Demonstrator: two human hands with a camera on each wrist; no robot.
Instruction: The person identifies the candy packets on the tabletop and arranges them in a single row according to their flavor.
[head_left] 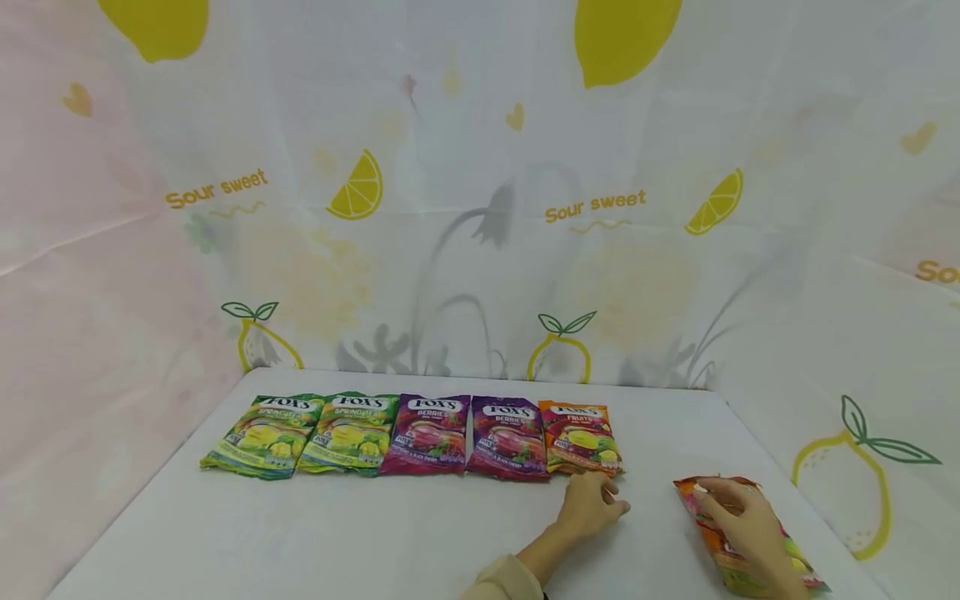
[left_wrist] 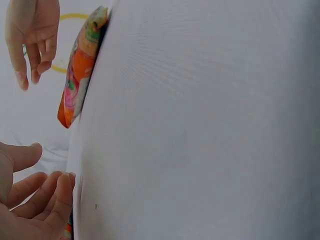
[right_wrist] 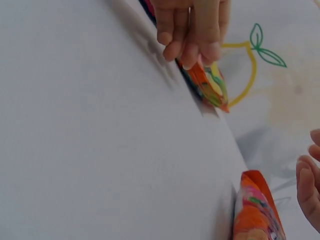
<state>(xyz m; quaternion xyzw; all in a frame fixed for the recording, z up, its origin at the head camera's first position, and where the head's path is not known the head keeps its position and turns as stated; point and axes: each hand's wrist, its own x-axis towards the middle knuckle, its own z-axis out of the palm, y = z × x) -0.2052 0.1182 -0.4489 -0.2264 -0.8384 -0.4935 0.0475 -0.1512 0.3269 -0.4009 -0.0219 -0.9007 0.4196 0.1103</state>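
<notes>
An orange Fox's Fruits candy bag [head_left: 581, 437] lies flat at the right end of a row of candy bags. Just in front of its lower edge is my left hand [head_left: 592, 507], fingers loosely bent and holding nothing. Over a second orange candy bag [head_left: 711, 533], lying apart at the right, hovers my right hand [head_left: 750, 529]. In the left wrist view a gap shows between that right hand [left_wrist: 37, 40] and the second bag [left_wrist: 82, 65]; its fingers hang relaxed. My right hand and forearm cover part of this bag in the head view.
Left of the Fruits bag lie two purple Berries bags, the nearer one [head_left: 508, 437] beside it and another [head_left: 427, 435]. Two green Spring Tea bags [head_left: 351, 435] continue the row leftward. Behind the white table [head_left: 337, 533] hangs a lemon-print cloth [head_left: 450, 275].
</notes>
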